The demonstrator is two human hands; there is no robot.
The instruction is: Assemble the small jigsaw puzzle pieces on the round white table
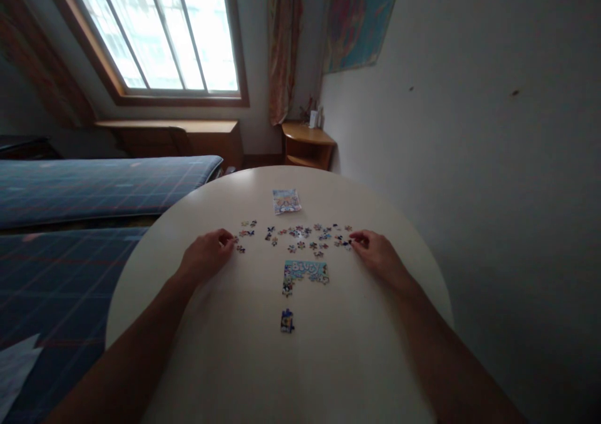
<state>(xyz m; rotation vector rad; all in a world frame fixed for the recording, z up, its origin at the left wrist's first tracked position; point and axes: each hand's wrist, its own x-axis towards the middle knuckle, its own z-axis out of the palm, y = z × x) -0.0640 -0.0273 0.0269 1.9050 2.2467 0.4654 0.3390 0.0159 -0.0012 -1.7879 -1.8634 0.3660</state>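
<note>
My left hand [211, 252] rests at the left end of a loose row of jigsaw pieces, thumb and finger pinched on a small puzzle piece [236, 240]. Another loose piece [241, 249] lies just by its fingertips. At the row's right end, my right hand [378, 258] has its fingertips closed at a dark puzzle piece [348, 244], partly hidden by them. Between the hands several loose pieces [299, 231] are scattered. Nearer to me is a joined corner section of the puzzle [305, 267] with "BLUEY" lettering. A small joined block [287, 321] lies apart below it.
A printed picture sheet [286, 201] lies toward the far side of the round white table [357, 349]. A plaid-covered bed [70, 267] stands on the left, a wall [493, 192] on the right. Beyond the table are a corner shelf [307, 134] and a desk [211, 136].
</note>
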